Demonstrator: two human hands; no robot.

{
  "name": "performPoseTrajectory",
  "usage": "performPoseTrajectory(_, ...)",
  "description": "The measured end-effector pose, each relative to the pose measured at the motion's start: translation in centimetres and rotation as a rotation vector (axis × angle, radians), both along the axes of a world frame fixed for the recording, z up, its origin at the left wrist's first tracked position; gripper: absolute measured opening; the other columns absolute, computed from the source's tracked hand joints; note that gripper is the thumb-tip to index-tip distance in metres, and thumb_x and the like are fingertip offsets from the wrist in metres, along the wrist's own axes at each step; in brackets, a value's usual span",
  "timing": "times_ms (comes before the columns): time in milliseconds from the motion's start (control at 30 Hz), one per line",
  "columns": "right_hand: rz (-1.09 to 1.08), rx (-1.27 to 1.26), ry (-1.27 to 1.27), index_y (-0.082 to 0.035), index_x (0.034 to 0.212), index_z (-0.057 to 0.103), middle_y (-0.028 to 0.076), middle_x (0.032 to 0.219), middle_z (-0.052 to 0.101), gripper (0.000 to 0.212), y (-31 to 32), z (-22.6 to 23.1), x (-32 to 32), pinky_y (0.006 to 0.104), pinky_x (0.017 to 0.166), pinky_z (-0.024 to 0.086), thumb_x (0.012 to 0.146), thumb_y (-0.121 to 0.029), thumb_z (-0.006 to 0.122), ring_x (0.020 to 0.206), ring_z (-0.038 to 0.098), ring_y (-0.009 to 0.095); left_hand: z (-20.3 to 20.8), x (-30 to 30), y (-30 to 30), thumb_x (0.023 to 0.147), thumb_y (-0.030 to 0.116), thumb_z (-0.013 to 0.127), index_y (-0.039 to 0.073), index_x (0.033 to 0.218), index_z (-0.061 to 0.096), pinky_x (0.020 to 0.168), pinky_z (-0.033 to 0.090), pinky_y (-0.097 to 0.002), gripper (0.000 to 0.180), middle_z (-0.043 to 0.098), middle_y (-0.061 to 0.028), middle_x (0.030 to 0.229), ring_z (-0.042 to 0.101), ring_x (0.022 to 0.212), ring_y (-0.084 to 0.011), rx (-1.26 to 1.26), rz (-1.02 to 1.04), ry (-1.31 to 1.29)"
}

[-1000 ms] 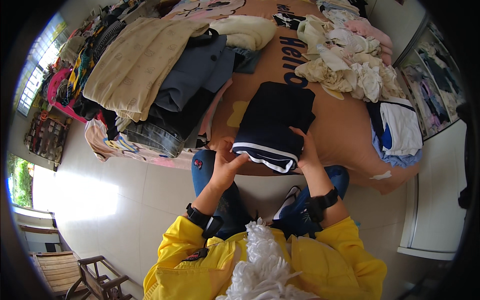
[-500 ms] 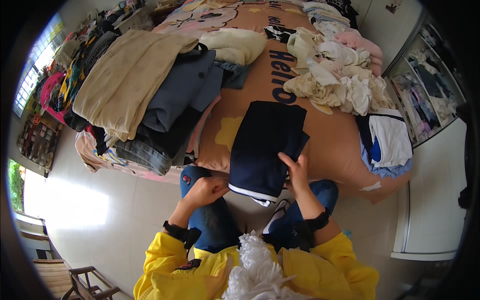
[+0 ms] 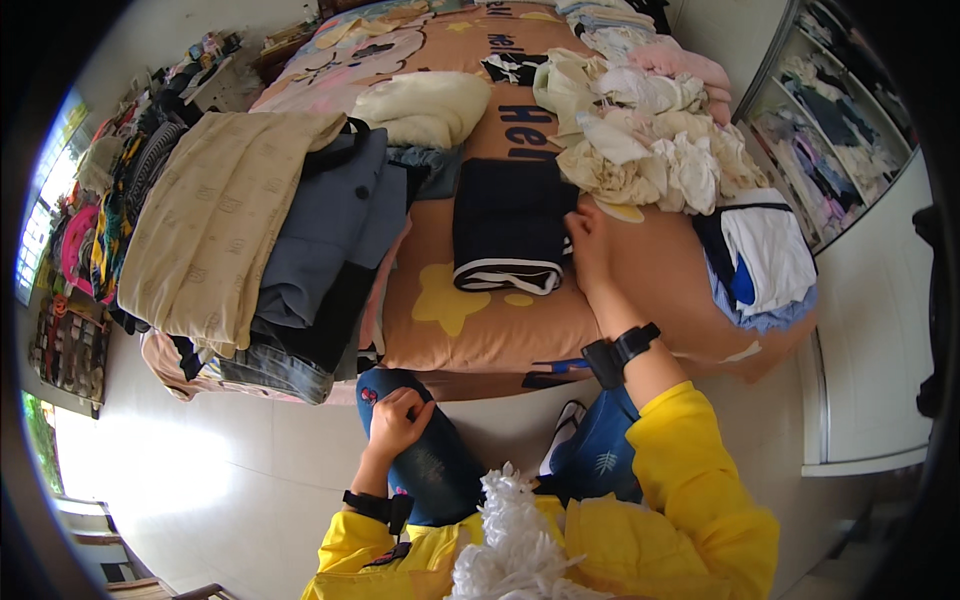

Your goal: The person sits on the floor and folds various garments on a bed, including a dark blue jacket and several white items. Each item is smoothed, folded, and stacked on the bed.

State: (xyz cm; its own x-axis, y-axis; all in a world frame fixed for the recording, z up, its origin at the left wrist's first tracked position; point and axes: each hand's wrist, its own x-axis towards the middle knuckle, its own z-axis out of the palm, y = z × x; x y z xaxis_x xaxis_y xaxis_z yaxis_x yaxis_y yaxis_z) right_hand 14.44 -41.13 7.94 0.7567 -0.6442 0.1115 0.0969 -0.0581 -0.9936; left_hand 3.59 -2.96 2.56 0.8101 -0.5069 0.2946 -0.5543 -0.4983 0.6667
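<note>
A folded dark navy garment with white trim along its near edge lies on the orange bedspread. My right hand is stretched out to its right edge, fingers curled in and gripping that side; the fingertips are partly hidden. Curled into a loose fist, my left hand rests on my left knee and shows nothing in it. Left of the garment stands a tall pile of folded clothes, with beige trousers and a blue-grey garment on top.
A heap of crumpled cream and white clothes lies beyond my right hand. A smaller stack with a white garment sits at the bed's right edge. A cream fluffy bundle lies behind the left pile. An open wardrobe is at right.
The navy garment has moved from over my lap onto the bed, farther away, and is folded shorter. My right hand has gone forward with it; my left has dropped to my knee.
</note>
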Motion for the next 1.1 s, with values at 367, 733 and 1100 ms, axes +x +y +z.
performPoseTrajectory(367, -0.159, -1.345, 0.128, 0.001, 0.125, 0.056, 0.014, 0.135, 0.054, 0.050, 4.0, -1.9, -13.0, 0.0461, 0.112, 0.027, 0.084, -0.027, 0.062, 0.130, 0.045, 0.027, 0.1, 0.1, -1.4, 0.074, 0.024, 0.073, 0.010, 0.086, 0.065, 0.095, 0.038, -0.0409, 0.020, 0.065, -0.0074, 0.095, 0.058, 0.102, -0.0278, 0.448, -0.287, -0.172)
performPoseTrajectory(733, -0.499, -1.233, 0.119, -0.002, 0.116, 0.064, 0.011, 0.126, 0.060, 0.037, 6.1, -3.9, -12.3, 0.0454, 0.111, 0.024, 0.090, -0.026, 0.053, 0.127, 0.046, 0.024, 0.5, -1.2, -2.8, 0.078, 0.019, 0.073, 0.008, 0.086, 0.065, 0.093, 0.039, -0.0390, 0.016, 0.066, -0.0075, 0.092, 0.061, 0.092, -0.0270, 0.455, -0.481, -0.254)
performPoseTrajectory(1100, -0.389, -1.305, 0.196, 0.001, 0.127, 0.055, 0.015, 0.134, 0.054, 0.051, 5.4, -4.6, -11.8, 0.0472, 0.112, 0.022, 0.091, -0.033, 0.048, 0.131, 0.042, 0.028, 6.8, -1.7, -4.7, 0.079, 0.012, 0.071, 0.005, 0.100, 0.064, 0.089, 0.045, -0.0412, 0.023, 0.066, -0.0121, 0.100, 0.060, 0.100, -0.0321, 0.298, -0.170, -0.487)
